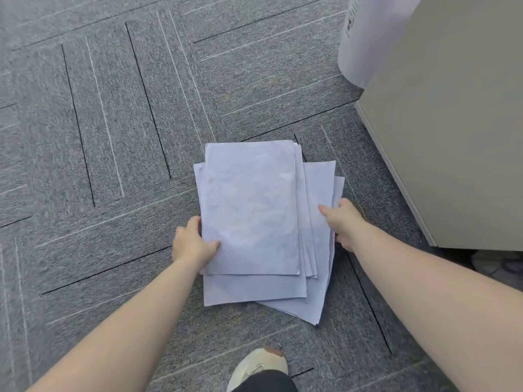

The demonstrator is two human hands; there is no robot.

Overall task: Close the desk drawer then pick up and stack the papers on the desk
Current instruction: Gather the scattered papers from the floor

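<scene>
Several uneven white papers (252,210), edges fanned

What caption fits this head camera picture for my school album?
Two hands, left hand and right hand, gripping an uneven stack of papers above grey carpet, beside a beige cabinet.

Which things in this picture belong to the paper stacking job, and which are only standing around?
For the job:
- papers
- left hand, gripping the pile's left edge
- right hand, gripping its right edge

Only around:
- beige cabinet
- white bin
- carpet
- shoe
</scene>
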